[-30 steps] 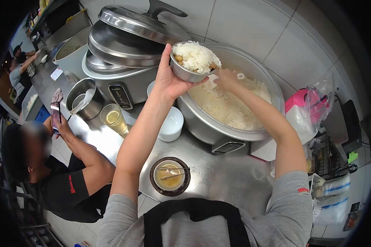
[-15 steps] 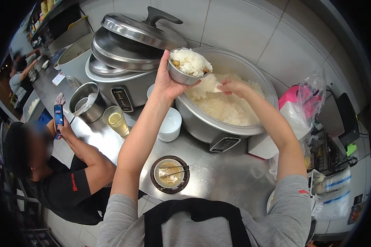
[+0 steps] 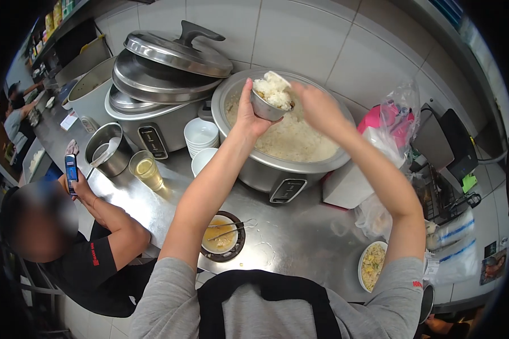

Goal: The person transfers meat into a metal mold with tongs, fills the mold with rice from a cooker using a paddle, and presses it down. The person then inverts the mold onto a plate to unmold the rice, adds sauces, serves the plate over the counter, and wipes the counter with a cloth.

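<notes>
Over cooker (image 3: 277, 169): rice bowl (image 3: 268, 101) in L fingers (image 3: 246, 93)

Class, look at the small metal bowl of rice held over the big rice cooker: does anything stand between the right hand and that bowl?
Nothing visible does. The left hand holds the small metal bowl heaped with white rice above the large open rice cooker, and the right hand is right beside its rim.

Both arms reach forward toward twelve o'clock, the left hand (image 3: 249, 116) raised with fingers curled in a grasp, the right hand (image 3: 316, 104) bent at the wrist, fingers pointing toward nine o'clock.
</notes>
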A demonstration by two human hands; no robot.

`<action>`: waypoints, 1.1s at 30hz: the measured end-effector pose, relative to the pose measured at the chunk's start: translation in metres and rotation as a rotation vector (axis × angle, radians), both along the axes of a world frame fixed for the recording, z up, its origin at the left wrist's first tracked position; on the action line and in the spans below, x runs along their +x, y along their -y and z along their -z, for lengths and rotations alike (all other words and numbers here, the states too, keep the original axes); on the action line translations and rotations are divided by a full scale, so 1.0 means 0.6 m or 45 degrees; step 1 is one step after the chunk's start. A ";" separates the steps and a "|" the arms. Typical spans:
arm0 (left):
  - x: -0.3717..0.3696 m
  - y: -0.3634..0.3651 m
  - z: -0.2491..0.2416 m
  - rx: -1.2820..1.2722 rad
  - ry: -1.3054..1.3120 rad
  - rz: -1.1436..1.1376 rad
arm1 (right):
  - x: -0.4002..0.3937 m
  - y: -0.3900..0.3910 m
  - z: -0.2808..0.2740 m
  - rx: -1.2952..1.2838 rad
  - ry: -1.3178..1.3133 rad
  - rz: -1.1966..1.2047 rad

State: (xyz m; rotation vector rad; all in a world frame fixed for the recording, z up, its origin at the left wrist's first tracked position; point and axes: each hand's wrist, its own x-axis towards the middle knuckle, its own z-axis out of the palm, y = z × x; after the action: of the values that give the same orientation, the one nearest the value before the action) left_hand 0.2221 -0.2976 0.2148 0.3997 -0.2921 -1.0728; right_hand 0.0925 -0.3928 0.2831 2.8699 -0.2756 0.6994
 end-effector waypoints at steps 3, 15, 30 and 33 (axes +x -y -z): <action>-0.008 0.007 0.003 -0.026 0.016 0.020 | -0.024 -0.054 0.029 0.040 0.007 0.093; 0.005 -0.015 -0.004 -0.073 0.030 0.083 | -0.056 -0.077 0.038 -0.107 0.044 -0.118; 0.012 -0.036 -0.009 -0.178 0.090 0.131 | -0.026 -0.023 -0.027 0.075 0.381 -0.152; 0.018 -0.034 -0.007 -0.192 0.118 0.188 | -0.013 0.004 -0.036 0.251 0.081 -0.028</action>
State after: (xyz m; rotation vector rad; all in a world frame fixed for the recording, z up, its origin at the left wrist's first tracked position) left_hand 0.2330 -0.2774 0.2191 0.2966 -0.4881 -1.1702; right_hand 0.0847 -0.3955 0.3049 3.0437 -0.3396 0.8120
